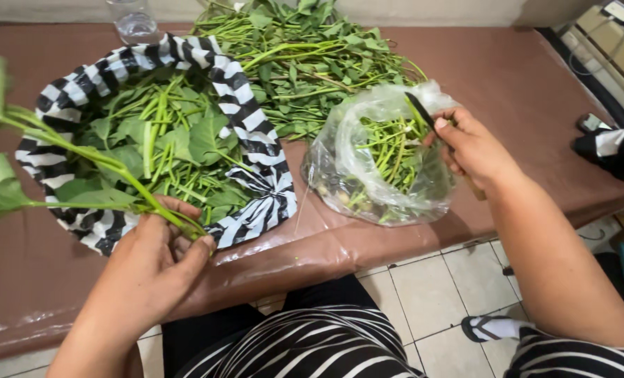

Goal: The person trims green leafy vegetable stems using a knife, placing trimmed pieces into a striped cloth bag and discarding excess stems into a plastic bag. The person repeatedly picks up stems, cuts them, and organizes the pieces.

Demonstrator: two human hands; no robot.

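L hand (pixel 159 259) at the desk's (pixel 508 105) near edge, fingers (pixel 198 246) pinching a bunch of leafy green stems (pixel 81 157) by the cut ends; leaves fan out up-left, over the striped black & white bag (pixel 252 133). That bag lies open on the desk, full of more green leaves & stems. R hand (pixel 474 148) at the rim of a clear plastic bag (pixel 368 164), fingers curled tight round a dark knife (pixel 419 110), blade pointing up-left into the bag's mouth. Clear bag holds cut stems & scraps, just right of the striped one. Loose pile of greens (pixel 305 63) behind both. Clear bottle (pixel 133 19) at far edge.
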